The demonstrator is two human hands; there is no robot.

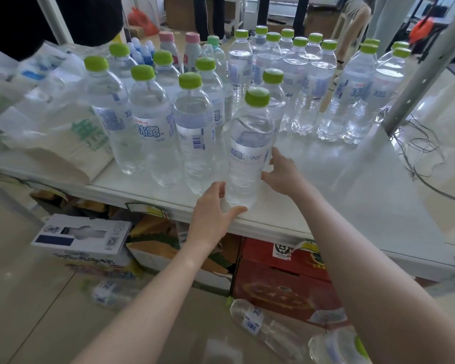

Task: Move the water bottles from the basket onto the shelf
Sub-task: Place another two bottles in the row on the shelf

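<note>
two hands (247, 198), ribbed clear plastic bottle (247, 158), glossy shelf (365, 195)

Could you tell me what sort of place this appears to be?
Probably a storeroom or stockroom: a white metal shelf crowded with green-capped water bottles, cardboard boxes stowed beneath it, and more boxes on the floor behind.

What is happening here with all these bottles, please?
A person is stocking water bottles onto a white shelf. Both hands are around one green-capped bottle standing upright near the shelf's front edge: the left hand at its base, the right hand at its side, fingers loosely spread rather than clamped. Many similar bottles already stand in rows behind it. More bottles lie below, near the floor, still to be moved. No basket shows clearly.
</note>
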